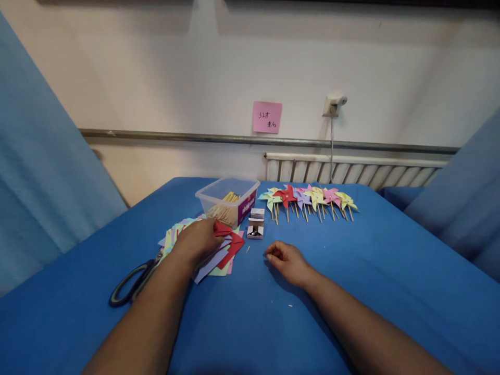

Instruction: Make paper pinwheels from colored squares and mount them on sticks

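Note:
My left hand [201, 237] is over a pile of coloured paper sheets [214, 268], its fingers pinched on a red paper sheet [233, 249]. Lilac, green and pink sheets show beneath and around it. Partly behind my left forearm lie scissors [130, 284] with dark handles, their blades hidden. My right hand [289, 263] rests low over the blue cloth, fingers curled with thumb and fingertips together. Whatever is between those fingertips, if anything, is too small to make out. Between the hands, farther back, stands a small open box [255, 229] with shiny metal bits inside.
A clear plastic tub [228, 187] of wooden sticks stands behind the paper pile. Several finished paper pinwheels [302, 198] on sticks lie in a row at the back right. White scraps [290, 305] dot the blue tablecloth [371, 271]. A radiator [355, 169] runs along the wall.

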A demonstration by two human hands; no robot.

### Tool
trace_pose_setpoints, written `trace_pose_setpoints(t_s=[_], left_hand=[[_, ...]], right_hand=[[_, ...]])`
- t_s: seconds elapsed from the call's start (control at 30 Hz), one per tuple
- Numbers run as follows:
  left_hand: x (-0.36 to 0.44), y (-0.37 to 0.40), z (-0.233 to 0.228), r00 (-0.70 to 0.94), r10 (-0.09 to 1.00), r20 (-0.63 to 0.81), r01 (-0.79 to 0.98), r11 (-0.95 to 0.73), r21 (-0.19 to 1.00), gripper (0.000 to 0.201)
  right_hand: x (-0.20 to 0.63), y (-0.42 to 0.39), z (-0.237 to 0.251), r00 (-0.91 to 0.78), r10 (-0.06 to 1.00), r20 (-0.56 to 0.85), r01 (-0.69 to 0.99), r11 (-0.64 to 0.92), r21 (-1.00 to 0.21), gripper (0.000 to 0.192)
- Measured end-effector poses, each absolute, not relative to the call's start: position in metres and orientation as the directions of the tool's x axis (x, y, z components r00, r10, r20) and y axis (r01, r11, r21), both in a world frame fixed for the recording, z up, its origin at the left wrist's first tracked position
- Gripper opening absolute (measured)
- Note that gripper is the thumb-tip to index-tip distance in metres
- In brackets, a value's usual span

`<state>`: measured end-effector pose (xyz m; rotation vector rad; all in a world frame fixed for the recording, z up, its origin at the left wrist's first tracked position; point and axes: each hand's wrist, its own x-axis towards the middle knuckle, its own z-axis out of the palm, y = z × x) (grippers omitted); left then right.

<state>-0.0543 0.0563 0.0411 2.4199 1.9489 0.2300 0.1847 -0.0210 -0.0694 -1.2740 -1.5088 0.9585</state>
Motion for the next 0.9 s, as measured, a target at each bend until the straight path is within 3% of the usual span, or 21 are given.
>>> trace_pose_setpoints(t_s=[0.17,0.33,0.4,0.47,0.53,0.6,0.63,0.7,0.73,0.8,0.9], left_hand=[[-0.058,0.052,0.045,0.218,0.974,0.059,0.962,-0.224,0.158,0.035],[-0.06,0.048,0.047,0.117,0.98,0.159,0.96,-0.153,0.237,0.033],[-0.056,0.044,0.05,0.07,0.967,0.243,0.943,-0.144,0.299,0.03],[-0.046,0.037,0.052,0.032,0.941,0.338,0.873,-0.191,0.449,0.025],[-0.029,0.029,0.052,-0.044,0.924,0.381,0.683,-0.251,0.686,0.023],[-0.009,0.02,0.047,-0.081,0.957,0.277,0.354,-0.232,0.906,0.025],[0.0,0.017,0.043,-0.024,0.983,0.183,0.146,-0.178,0.973,0.03],[0.017,0.011,0.032,0.106,0.993,0.048,-0.186,-0.027,0.982,0.038],[0.023,0.01,0.026,0.169,0.986,0.003,-0.264,0.042,0.964,0.039],[0.031,0.008,0.015,0.233,0.97,-0.066,-0.319,0.141,0.937,0.039],[0.033,0.009,0.004,0.3,0.946,-0.124,-0.331,0.225,0.916,0.036]], right_hand=[[0.184,-0.023,-0.068,-0.056,0.985,0.162,0.305,0.171,-0.937,0.014],[0.184,-0.025,-0.066,-0.061,0.982,0.181,0.322,0.191,-0.927,0.013],[0.184,-0.026,-0.065,-0.049,0.983,0.177,0.296,0.183,-0.937,0.012],[0.183,-0.027,-0.062,-0.04,0.984,0.171,0.25,0.176,-0.952,0.012],[0.183,-0.028,-0.057,-0.039,0.987,0.157,0.177,0.161,-0.971,0.02],[0.182,-0.029,-0.051,-0.045,0.991,0.124,0.05,0.126,-0.991,0.032],[0.181,-0.029,-0.048,-0.044,0.994,0.102,-0.041,0.1,-0.994,0.036],[0.18,-0.03,-0.042,-0.019,0.998,0.063,-0.246,0.056,-0.968,0.041],[0.179,-0.03,-0.041,-0.023,0.998,0.051,-0.332,0.041,-0.942,0.042],[0.178,-0.03,-0.039,-0.03,0.998,0.057,-0.422,0.039,-0.906,0.041],[0.176,-0.028,-0.038,0.013,0.997,0.07,-0.405,0.069,-0.912,0.037]])
